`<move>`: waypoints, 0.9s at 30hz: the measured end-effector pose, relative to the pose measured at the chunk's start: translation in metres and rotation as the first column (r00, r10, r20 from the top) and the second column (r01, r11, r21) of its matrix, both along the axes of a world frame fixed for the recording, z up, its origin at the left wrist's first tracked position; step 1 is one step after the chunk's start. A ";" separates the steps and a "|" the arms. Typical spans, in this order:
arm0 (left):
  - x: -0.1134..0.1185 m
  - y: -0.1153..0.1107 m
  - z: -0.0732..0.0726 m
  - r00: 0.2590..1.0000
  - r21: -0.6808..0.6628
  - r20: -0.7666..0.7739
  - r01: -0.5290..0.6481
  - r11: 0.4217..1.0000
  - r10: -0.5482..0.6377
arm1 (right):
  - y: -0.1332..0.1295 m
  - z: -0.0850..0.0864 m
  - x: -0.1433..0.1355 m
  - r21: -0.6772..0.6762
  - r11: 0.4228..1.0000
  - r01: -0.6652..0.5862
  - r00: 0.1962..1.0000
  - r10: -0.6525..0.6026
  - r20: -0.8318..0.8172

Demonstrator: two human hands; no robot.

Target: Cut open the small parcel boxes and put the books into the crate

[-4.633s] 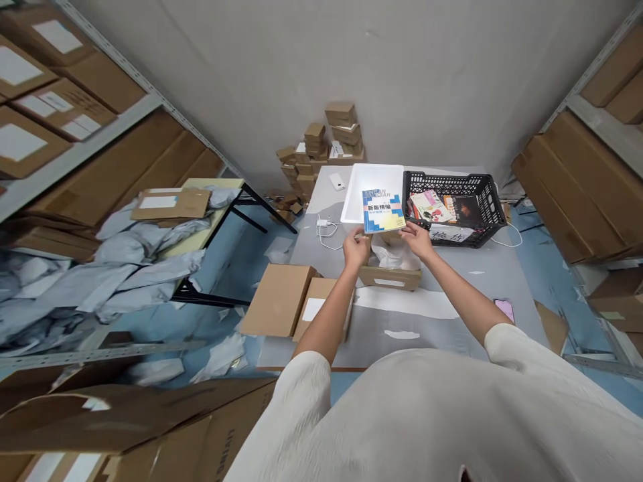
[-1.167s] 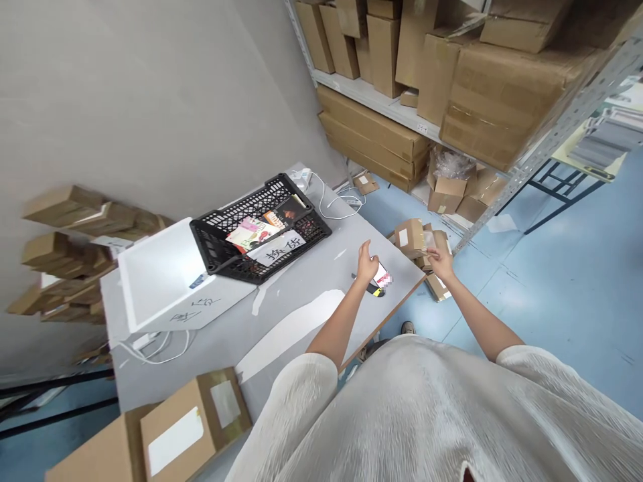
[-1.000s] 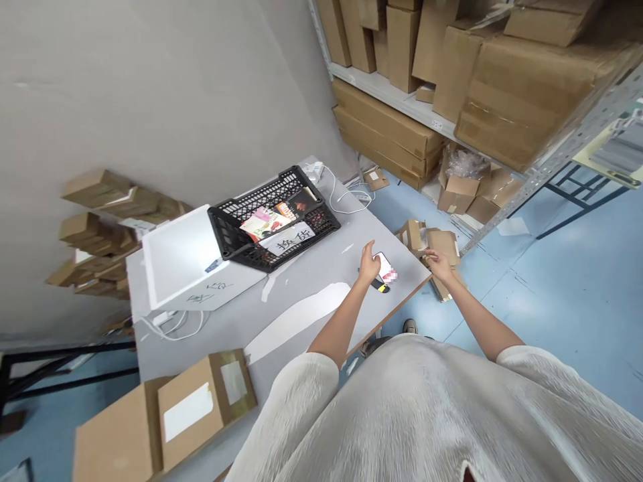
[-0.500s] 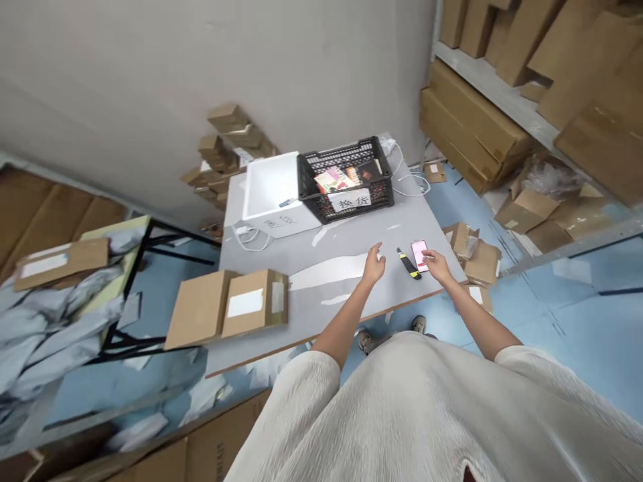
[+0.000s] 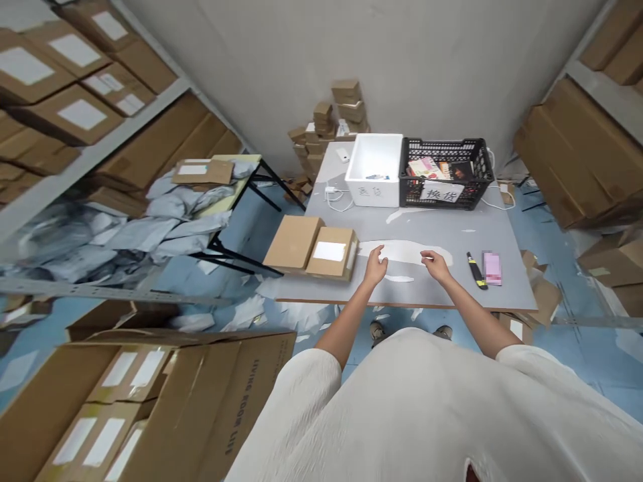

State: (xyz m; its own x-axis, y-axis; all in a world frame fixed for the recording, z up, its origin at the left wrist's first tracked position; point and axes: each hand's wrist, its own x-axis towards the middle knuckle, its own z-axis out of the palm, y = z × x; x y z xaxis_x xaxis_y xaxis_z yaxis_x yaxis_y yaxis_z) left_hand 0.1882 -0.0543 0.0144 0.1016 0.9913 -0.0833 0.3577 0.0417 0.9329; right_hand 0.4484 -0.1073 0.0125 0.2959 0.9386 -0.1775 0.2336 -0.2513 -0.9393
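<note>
My left hand (image 5: 376,265) is over the grey table (image 5: 452,231) with its fingers apart and nothing in it. Level with it on the right, my right hand (image 5: 435,264) is also empty, fingers slightly curled and apart. Both are above a white patch (image 5: 402,250) on the tabletop. A taped carton with a white label (image 5: 331,252) lies left of my left hand, beside a plain brown carton (image 5: 294,242). To the right of my right hand lie a black and yellow cutter (image 5: 476,271) and a pink-screened phone (image 5: 493,268).
A white foam box (image 5: 374,191) and a black crate (image 5: 482,194) holding packets stand at the table's back. Small boxes (image 5: 346,94) are stacked behind. Grey parcels (image 5: 145,234) lie left. A large open carton (image 5: 216,402) stands at lower left.
The view has swung left, so the table appears further right. My right hand has moved away from the phone, leftward to above the white patch. The phone and cutter remain on the table.
</note>
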 end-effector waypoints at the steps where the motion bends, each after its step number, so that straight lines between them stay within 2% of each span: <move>1: -0.022 0.000 -0.002 1.000 0.005 -0.004 -0.017 1.000 0.017 | 0.004 -0.001 -0.021 -0.005 1.000 -0.025 1.000 0.025 0.000; 4: -0.084 0.000 -0.010 0.997 0.018 -0.011 -0.073 0.997 0.073 | 0.012 -0.006 -0.079 -0.044 0.994 -0.098 0.995 0.098 -0.011; 7: -0.135 -0.006 -0.019 0.991 0.022 -0.009 -0.136 0.990 0.136 | 0.022 -0.015 -0.129 -0.092 0.983 -0.156 0.988 0.155 -0.019; 9: -0.161 -0.011 -0.026 0.984 0.005 0.001 -0.177 0.984 0.177 | 0.033 -0.022 -0.156 -0.101 0.974 -0.200 0.980 0.200 -0.018; 12: -0.186 -0.019 -0.036 0.971 -0.048 0.027 -0.236 0.970 0.238 | 0.060 -0.029 -0.187 -0.110 0.962 -0.251 0.968 0.251 -0.006; 16: -0.203 -0.030 -0.048 0.961 -0.081 0.062 -0.264 0.961 0.270 | 0.116 -0.035 -0.215 -0.119 0.952 -0.282 0.954 0.292 0.072; 21: -0.207 -0.046 -0.051 0.981 -0.033 0.007 -0.196 0.980 0.196 | 0.185 -0.049 -0.237 -0.048 0.956 -0.290 0.948 0.294 0.123; 24: -0.203 -0.051 -0.049 0.985 -0.031 -0.012 -0.175 0.984 0.175 | 0.204 -0.056 -0.242 -0.094 0.941 -0.326 0.935 0.335 0.116; 27: -0.193 -0.054 -0.046 0.976 -0.076 -0.027 -0.218 0.973 0.217 | 0.204 -0.055 -0.237 -0.116 0.940 -0.322 0.926 0.338 0.169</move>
State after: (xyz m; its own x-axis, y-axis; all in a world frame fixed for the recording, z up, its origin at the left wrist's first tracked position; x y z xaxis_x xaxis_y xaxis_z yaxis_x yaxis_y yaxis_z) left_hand -0.0048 -0.1083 -0.0320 -0.1181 0.9799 -0.1606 0.3491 0.1924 0.9171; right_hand 0.2111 0.0966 -0.0429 0.0070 0.9726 -0.2325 0.4833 -0.2069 -0.8507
